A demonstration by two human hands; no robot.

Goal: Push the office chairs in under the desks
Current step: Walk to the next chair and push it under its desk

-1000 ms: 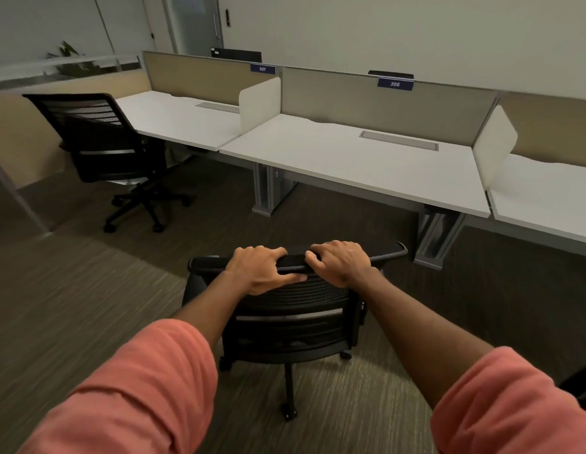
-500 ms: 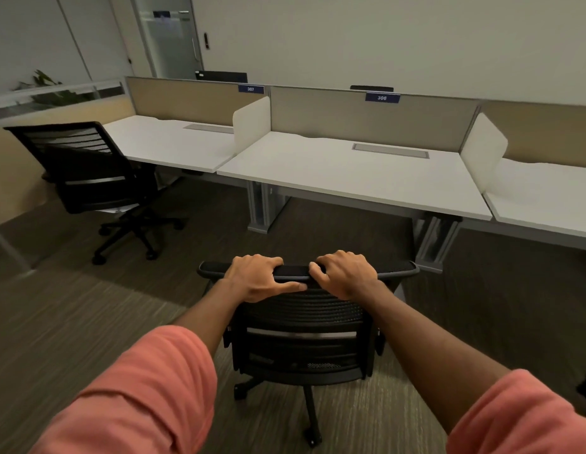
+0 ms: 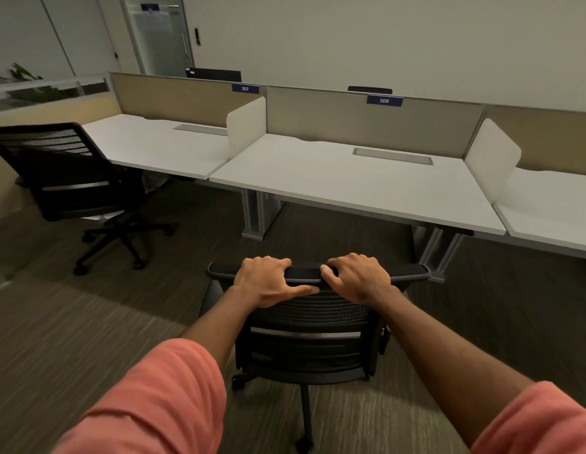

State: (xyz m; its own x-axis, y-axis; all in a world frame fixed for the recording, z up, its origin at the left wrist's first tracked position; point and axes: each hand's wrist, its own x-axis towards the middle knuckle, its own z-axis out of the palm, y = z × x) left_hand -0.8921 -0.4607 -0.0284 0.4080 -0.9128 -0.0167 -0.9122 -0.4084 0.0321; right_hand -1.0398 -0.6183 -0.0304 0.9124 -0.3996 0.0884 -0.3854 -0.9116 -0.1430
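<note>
A black mesh office chair (image 3: 313, 335) stands on the carpet right in front of me, its back toward me. My left hand (image 3: 268, 281) and my right hand (image 3: 358, 278) both grip the top rail of its backrest, fingers curled over the edge. Beyond it stands the white desk labelled 306 (image 3: 350, 188), with open floor between the chair and the desk's front edge. A second black office chair (image 3: 65, 172) stands at the left, pulled out from the white desk labelled 307 (image 3: 154, 149).
Beige partition panels (image 3: 367, 126) run along the back of the desks, with white side dividers (image 3: 246, 126) between them. Grey desk legs (image 3: 255, 214) stand under the joints. A third desk (image 3: 553, 211) continues right. A glass door (image 3: 157, 34) is at the far wall.
The chair I hold has rolled forward toward desk 306, and the desks now appear closer and larger. My grip on the backrest is unchanged.
</note>
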